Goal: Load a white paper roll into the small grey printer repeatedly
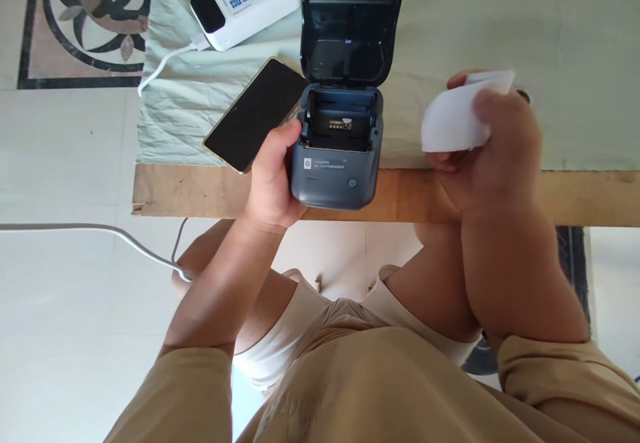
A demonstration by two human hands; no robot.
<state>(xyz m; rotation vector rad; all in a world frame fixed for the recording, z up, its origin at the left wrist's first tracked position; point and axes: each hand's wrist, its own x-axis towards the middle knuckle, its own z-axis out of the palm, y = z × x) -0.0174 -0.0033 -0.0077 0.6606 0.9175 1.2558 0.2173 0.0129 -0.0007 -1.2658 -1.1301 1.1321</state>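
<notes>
From the head camera we see our left hand [273, 183] wrapped around the left side of a small dark-grey printer [337, 163], its grip pressed against the casing with the thumb on the upper edge. The printer sits at the near edge of the tabletop [410, 196], its lid [350, 20] swung open and standing back, so the paper bay shows. Our right hand [493, 146] hovers to the right of the printer, apart from it, its grip pinching a white paper roll [457, 116] between thumb and fingers. A black phone [255, 113] lies face up just left of the printer, near our left thumb. Farther back a white power bank [245, 0] rests on the pale green cloth [190, 96], with a white cable [165, 63] plugged into it.
</notes>
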